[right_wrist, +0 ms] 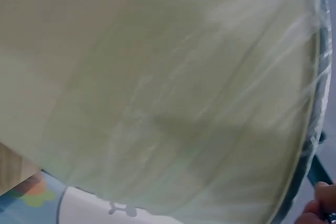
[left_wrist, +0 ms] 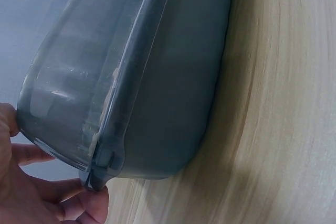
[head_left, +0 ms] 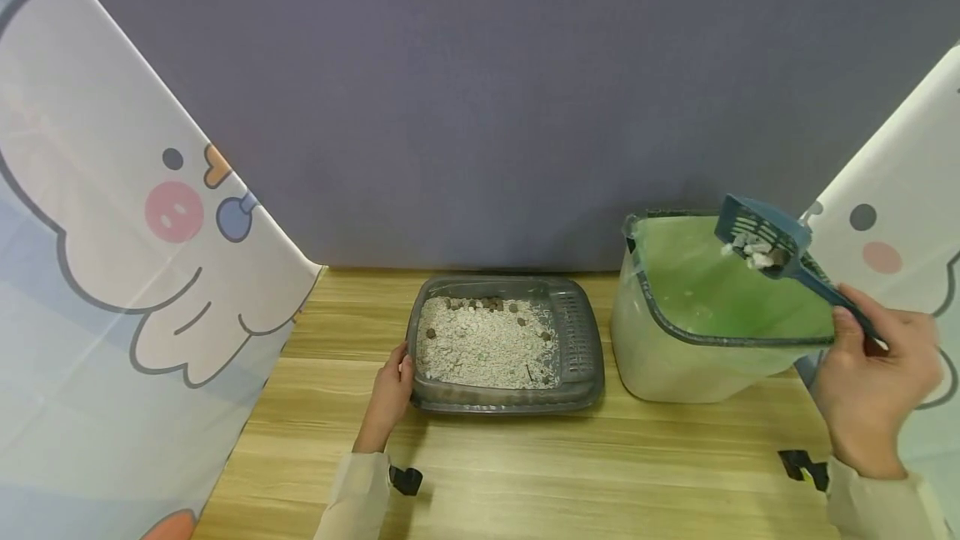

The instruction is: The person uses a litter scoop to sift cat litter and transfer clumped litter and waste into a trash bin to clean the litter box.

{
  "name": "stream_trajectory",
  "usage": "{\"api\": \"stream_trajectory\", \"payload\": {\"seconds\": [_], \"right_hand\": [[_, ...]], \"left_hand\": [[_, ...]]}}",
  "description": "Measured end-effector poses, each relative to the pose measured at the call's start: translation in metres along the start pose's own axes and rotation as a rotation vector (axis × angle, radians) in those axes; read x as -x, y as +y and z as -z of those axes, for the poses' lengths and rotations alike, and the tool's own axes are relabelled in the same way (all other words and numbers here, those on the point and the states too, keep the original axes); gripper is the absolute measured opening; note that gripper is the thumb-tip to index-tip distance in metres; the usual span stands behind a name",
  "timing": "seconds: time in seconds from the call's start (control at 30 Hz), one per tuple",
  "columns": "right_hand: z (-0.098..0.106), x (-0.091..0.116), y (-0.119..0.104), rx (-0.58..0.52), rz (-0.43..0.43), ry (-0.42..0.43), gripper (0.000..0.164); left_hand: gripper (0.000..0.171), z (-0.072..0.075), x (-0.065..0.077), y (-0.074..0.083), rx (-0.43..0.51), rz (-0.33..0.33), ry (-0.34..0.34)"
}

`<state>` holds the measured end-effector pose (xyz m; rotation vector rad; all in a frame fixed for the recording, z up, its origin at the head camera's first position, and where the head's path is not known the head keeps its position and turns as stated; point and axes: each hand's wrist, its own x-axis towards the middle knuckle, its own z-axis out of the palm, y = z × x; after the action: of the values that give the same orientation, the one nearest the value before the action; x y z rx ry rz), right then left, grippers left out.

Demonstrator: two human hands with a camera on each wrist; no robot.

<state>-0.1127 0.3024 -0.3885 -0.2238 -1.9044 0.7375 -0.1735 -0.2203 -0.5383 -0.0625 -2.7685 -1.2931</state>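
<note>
A grey litter box sits on the wooden table, holding pale litter with several brown clumps along its far side and edges. My left hand grips its left rim, thumb and fingers around the edge, as the left wrist view also shows. In my right hand is the handle of a blue slotted litter scoop, tilted over the bin with white and brown clumps in it. Below the scoop stands a whitish bin with a dark rim and a clear plastic liner; its wall fills the right wrist view.
A grey curtain hangs right behind the litter box and bin. Cartoon-printed panels flank the table, one on the left and one on the right. Bare wooden tabletop extends in front of the box.
</note>
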Motion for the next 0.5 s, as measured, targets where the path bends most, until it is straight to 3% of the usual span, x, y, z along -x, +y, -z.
{"api": "stream_trajectory", "payload": {"seconds": [0.1, 0.27, 0.5], "right_hand": [[-0.002, -0.001, 0.002, -0.031, -0.028, 0.072, 0.021], [-0.003, -0.005, -0.007, -0.135, 0.005, 0.151, 0.020], [-0.003, -0.003, -0.014, -0.065, -0.096, 0.123, 0.023]], "left_hand": [[0.044, 0.000, 0.000, 0.000, 0.004, -0.003, 0.002], [0.045, -0.001, 0.000, -0.001, 0.000, 0.004, -0.002], [0.045, -0.001, -0.001, -0.002, -0.002, 0.012, 0.003]]}}
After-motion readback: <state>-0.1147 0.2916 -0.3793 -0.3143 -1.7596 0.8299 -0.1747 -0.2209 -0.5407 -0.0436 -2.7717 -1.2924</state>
